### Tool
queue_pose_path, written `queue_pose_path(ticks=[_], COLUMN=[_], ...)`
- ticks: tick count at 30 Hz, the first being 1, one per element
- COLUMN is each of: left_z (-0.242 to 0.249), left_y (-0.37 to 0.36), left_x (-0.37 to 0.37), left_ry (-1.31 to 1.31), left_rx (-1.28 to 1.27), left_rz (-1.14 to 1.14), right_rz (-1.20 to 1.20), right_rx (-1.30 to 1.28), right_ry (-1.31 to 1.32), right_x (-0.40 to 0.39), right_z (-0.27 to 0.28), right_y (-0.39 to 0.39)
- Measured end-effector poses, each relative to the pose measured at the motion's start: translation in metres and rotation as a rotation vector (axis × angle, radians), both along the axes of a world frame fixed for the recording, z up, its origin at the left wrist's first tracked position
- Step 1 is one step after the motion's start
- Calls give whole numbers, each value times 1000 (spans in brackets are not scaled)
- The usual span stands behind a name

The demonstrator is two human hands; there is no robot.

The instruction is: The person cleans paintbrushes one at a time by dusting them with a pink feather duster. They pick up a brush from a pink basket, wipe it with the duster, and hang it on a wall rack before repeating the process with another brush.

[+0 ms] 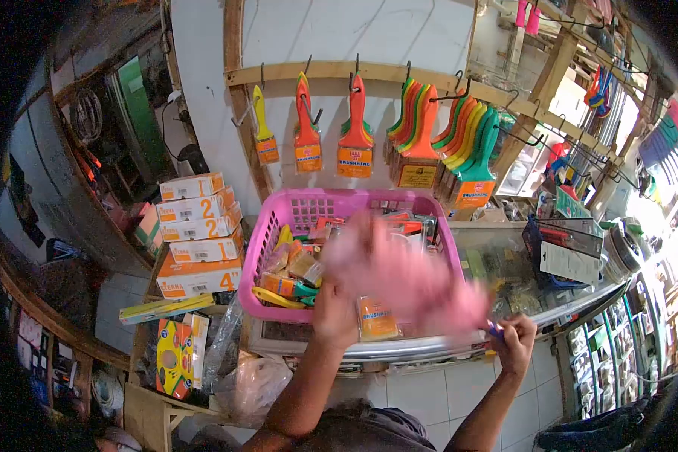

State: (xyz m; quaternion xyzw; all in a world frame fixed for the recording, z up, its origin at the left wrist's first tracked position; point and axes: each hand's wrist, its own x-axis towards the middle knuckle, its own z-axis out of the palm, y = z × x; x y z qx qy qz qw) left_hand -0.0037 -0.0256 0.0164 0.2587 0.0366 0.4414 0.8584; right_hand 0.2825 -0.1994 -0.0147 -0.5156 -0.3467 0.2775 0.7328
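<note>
My right hand (515,340) is closed round the dark handle of a pink fluffy duster (422,282), whose head is smeared by motion. The duster stretches leftward across the front of a pink plastic basket (258,282). My left hand (337,313) is raised at the basket's front rim, by the duster's far end; blur hides its fingers and anything in them. Packaged paintbrushes with coloured handles fill the basket, among them a green-handled brush (303,290). One orange-labelled brush pack (377,317) shows at the front, partly under the duster.
Paintbrushes (355,124) hang from hooks on a wooden rail behind the basket. On the left are stacked orange-and-white boxes (200,250) and a clear plastic bag (255,386). A glass counter (497,252) extends right, with a dark basket (539,252) of packaged goods on it.
</note>
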Motion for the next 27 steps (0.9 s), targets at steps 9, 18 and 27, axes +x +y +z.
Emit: queue_pose_path(ticks=[9, 18, 27], left_z=[-24, 7, -3], left_y=[10, 3, 1], left_x=[5, 1, 2], left_ry=[31, -56, -67], left_rx=[109, -106, 344], left_rz=[129, -97, 180], right_rz=[22, 69, 77], right_rx=[-35, -19, -67], right_ry=[-166, -144, -138], right_x=[-11, -8, -1], right_z=[13, 13, -2], right_y=[-2, 1, 3])
